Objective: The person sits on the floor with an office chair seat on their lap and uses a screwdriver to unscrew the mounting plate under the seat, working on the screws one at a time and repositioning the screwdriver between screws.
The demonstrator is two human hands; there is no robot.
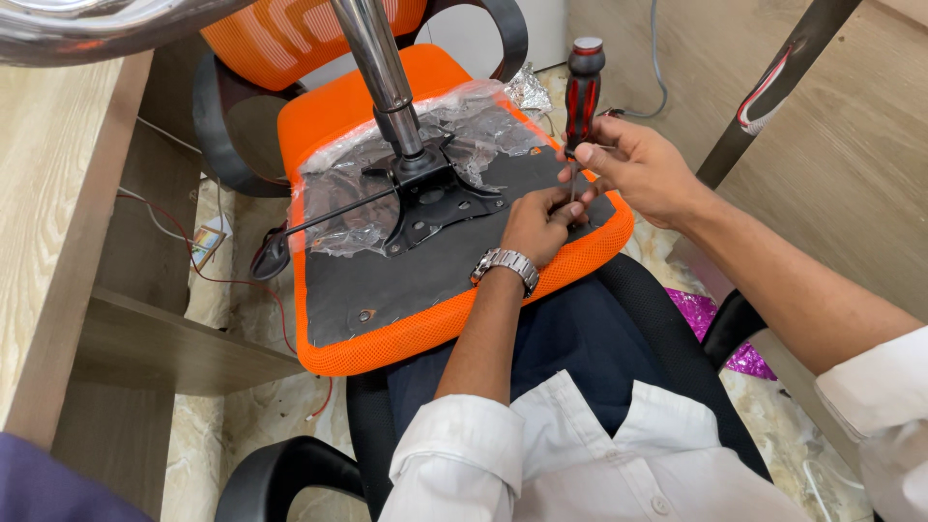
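1. An orange seat [387, 343] lies upside down on the person's lap, with its black underside facing up.
2. A black metal plate [432, 198] is fixed near the middle of the underside, and a chrome column [379, 58] rises from it toward the camera.
3. Crumpled clear plastic [464, 121] covers the far part of the underside, around the plate.
4. A thin black lever [333, 215] runs from the plate to the left, past the seat edge.
5. The right hand [643, 169] holds a screwdriver [583, 87] with a red and black handle; its fingers are closed around the lower end of the handle, where the shaft begins.
6. The screwdriver stands almost upright, with the tip down on the underside near the right edge of the seat.
7. The left hand [541, 224] rests on the underside just beside the tip; its fingers are pinched together around the shaft or something small there, and I cannot tell which.
8. A metal watch [507, 266] is on the left wrist.
9. A second orange chair [290, 39] stands behind the seat.
10. A wooden desk [68, 222] is at the left, and red wires [242, 280] lie on the floor below it.
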